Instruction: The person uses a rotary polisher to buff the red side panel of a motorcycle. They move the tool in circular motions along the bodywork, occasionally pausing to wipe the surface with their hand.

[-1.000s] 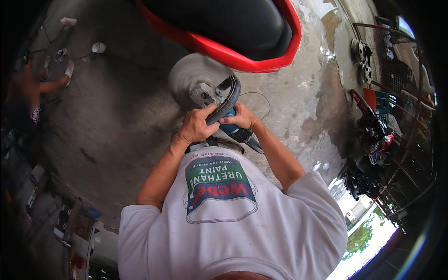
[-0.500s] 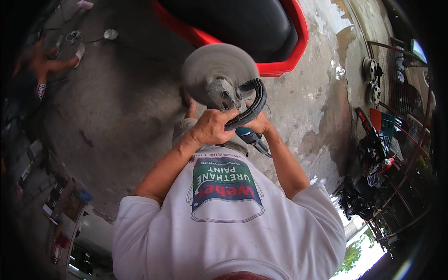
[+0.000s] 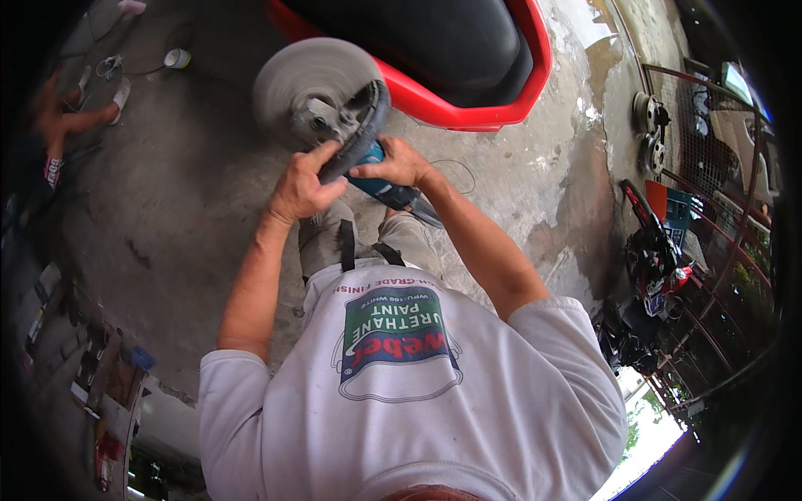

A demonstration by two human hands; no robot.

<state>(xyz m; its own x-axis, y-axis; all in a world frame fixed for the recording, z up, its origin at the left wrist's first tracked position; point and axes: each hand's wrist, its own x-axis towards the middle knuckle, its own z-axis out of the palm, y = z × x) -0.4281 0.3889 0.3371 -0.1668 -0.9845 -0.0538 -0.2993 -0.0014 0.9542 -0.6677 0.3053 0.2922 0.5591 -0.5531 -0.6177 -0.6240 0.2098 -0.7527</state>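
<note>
In the head view I hold a rotary polisher (image 3: 378, 169) out in front of me, its body teal and black. Its round grey pad (image 3: 280, 92) looks smeared, as if spinning. My left hand (image 3: 302, 185) is closed around the lower end of the black curved handle (image 3: 376, 121). My right hand (image 3: 403, 164) wraps the teal body, thumb along its side. Just right of the pad lies a rounded red shell (image 3: 476, 118) with a dark padded top (image 3: 443, 50). Whether pad and shell touch I cannot tell.
Another person (image 3: 75, 121) is low at the far left, near a white can (image 3: 177, 58). Wheels (image 3: 647, 125) and a motorcycle (image 3: 656, 259) stand along a mesh fence (image 3: 702, 113) on the right. A cluttered bench (image 3: 113, 392) is at the lower left. The concrete floor (image 3: 192, 217) is stained.
Both hands have carried the polisher left and farther forward, away from my body. The pad now sits beside the red shell's left edge. More of the teal body and my legs show.
</note>
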